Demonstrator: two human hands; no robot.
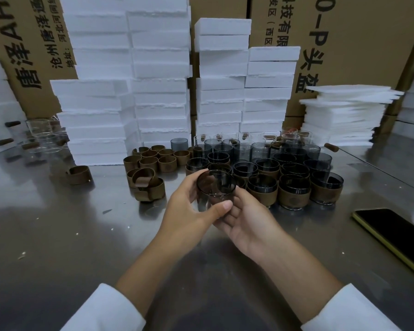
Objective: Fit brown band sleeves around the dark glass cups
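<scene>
The left hand (191,206) and right hand (246,223) both grip one bare dark cup (216,187) over the table (58,235), with loose brown bands (151,161) at ten o'clock from it and banded cups (294,189) at two o'clock

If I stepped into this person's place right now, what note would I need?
Left hand: grips a bare dark glass cup, thumb across its near side.
Right hand: holds the same cup from below, fingers curled under it.
Loose brown sleeves: on the table, left of the cups.
Done: the front rows of sleeved cups on the right.
Left: sleeve the held cup, then the bare dark cups behind.
</scene>
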